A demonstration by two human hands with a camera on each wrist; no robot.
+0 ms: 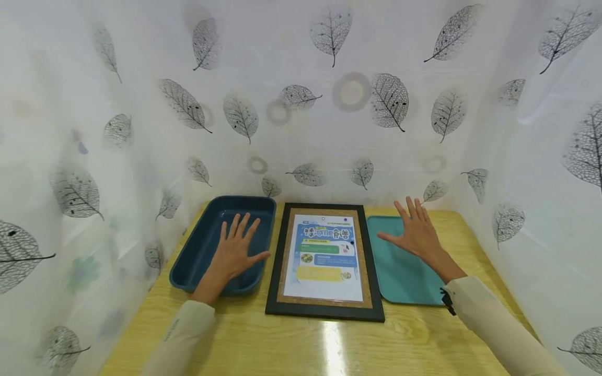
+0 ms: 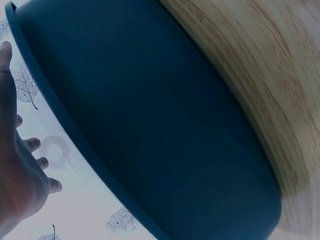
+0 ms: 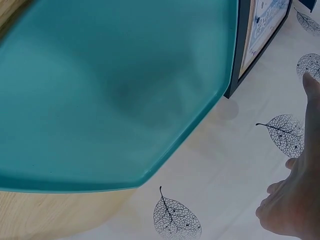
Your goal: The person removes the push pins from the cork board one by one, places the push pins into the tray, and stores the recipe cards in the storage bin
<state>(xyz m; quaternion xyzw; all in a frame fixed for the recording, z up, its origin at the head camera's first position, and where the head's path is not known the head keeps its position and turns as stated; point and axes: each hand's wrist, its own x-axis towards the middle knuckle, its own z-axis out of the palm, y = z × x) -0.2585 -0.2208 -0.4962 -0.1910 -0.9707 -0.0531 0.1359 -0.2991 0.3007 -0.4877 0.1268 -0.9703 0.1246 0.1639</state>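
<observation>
My left hand [image 1: 233, 254] is spread above a dark blue basin [image 1: 189, 261], fingers straight and holding nothing. In the left wrist view the outer side of the basin [image 2: 150, 110] fills most of the picture, with the hand [image 2: 22, 170] at the left edge. Over a flat teal tray [image 1: 409, 284], my right hand [image 1: 416, 235] is likewise spread with nothing in it. The right wrist view shows the tray [image 3: 100, 100] bare, a soft shadow on it. Between the two lies a black-framed cork board [image 1: 324, 311] bearing a printed sheet [image 1: 324, 258] with coloured blocks and Chinese text.
All three items stand side by side on a light wooden table [image 1: 282, 344]. A white curtain [image 1: 301, 141] printed with grey leaves hangs behind the table and along both sides. A dark band [image 1: 448, 302] sits at the right cuff.
</observation>
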